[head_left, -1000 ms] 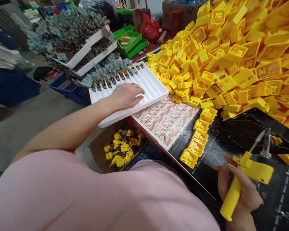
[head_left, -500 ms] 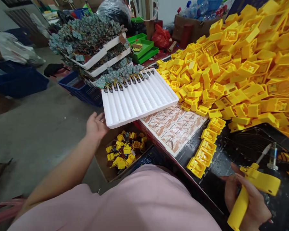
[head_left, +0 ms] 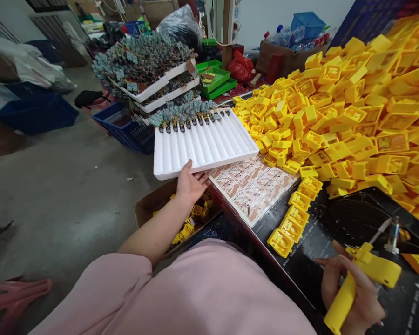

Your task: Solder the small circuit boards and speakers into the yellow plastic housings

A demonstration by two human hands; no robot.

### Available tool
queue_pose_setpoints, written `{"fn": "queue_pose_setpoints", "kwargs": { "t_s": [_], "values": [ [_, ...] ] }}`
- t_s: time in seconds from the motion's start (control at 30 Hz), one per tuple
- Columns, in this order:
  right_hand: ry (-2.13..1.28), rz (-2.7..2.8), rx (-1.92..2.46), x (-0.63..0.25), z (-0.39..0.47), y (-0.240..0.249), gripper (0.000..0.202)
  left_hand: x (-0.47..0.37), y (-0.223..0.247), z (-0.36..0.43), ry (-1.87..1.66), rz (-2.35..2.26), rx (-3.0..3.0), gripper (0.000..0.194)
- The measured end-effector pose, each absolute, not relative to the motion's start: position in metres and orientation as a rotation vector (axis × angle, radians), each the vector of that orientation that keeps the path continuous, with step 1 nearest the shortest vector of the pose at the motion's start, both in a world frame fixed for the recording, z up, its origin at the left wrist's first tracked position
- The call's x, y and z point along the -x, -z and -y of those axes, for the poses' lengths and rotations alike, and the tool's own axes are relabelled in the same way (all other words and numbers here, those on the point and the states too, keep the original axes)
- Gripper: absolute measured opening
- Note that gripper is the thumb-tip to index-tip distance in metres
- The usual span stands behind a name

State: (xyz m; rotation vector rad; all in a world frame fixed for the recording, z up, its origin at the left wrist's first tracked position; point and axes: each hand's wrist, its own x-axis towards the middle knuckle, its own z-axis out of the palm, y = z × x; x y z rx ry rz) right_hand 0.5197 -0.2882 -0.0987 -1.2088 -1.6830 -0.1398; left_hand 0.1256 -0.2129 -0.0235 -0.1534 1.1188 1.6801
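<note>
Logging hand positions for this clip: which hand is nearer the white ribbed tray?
Left. The left hand is at the white ribbed tray's near edge, thumb up against it; the right hand is well away, holding the yellow tool.

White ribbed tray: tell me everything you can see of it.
The white ribbed tray is a shallow rectangle, apparently foam, with parallel grooves running away from the person. Dark parts with yellow wires and grey-green pieces line its far end; the grooves nearer the person are bare. Its left portion overhangs the table edge, its right portion overlaps the patterned sheet. The left hand has its thumb against the near side.
</note>
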Motion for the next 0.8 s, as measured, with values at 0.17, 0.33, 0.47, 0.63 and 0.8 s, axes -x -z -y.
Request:
{"fn": "queue_pose_setpoints", "kwargs": {
  "t_s": [0.17, 0.33, 0.47, 0.63, 0.8],
  "values": [
    [0.214, 1.727, 1.222, -0.518, 0.290, 0.099, 0.015, -0.117, 0.014, 0.203, -2.058, -0.997, 0.114, 0.024],
    [0.204, 1.703, 1.186, -0.517, 0.290, 0.099, 0.021, -0.104, -0.010, 0.195, -2.215, -1.004, 0.039, 0.034],
    [0.227, 1.690, 1.181, -0.514, 0.292, 0.098, 0.020, -0.092, -0.035, 0.210, -2.206, -1.080, -0.117, 0.038],
    [0.292, 1.710, 1.304, -0.513, 0.296, 0.099, 0.014, -0.082, -0.070, 0.237, -2.118, -1.243, -0.568, 0.032],
    [0.390, 1.737, 1.256, -0.510, 0.298, 0.091, 0.014, -0.072, -0.112, 0.260, -1.810, -1.584, -0.982, 0.041]
  ]
}}
